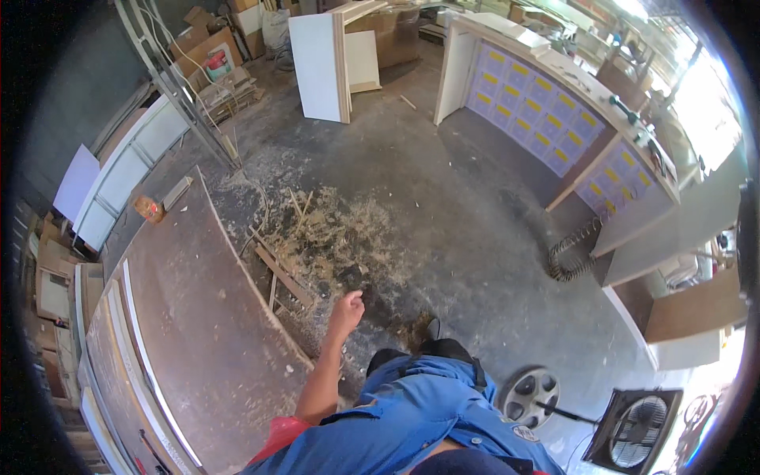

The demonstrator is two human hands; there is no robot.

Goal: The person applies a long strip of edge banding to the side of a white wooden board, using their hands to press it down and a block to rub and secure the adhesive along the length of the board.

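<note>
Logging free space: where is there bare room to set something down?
Mostly bare: the brown curved-edge tabletop, right of its long white strip; and smooth grey floor left of the dark coiled hose. Crowded: floor under tan wood shavings and brown scrap strips.

Blue shirt [408, 408], creased across the front, with a small pale button [476, 440] and, farther right, a round badge [525, 432] in dark and pale tones. Left: red sleeve [281, 435], ending near the elbow; forearm [319, 388] and left hand [346, 311] bare. Beyond the shirt's far hem: black trousers [446, 348] and a dark shoe [434, 326]. At the hem's right, a narrow black strip [479, 374], its kind unclear from where I stand. Near edge: a rounded dark-blue piece [471, 464], partly visible.
</note>
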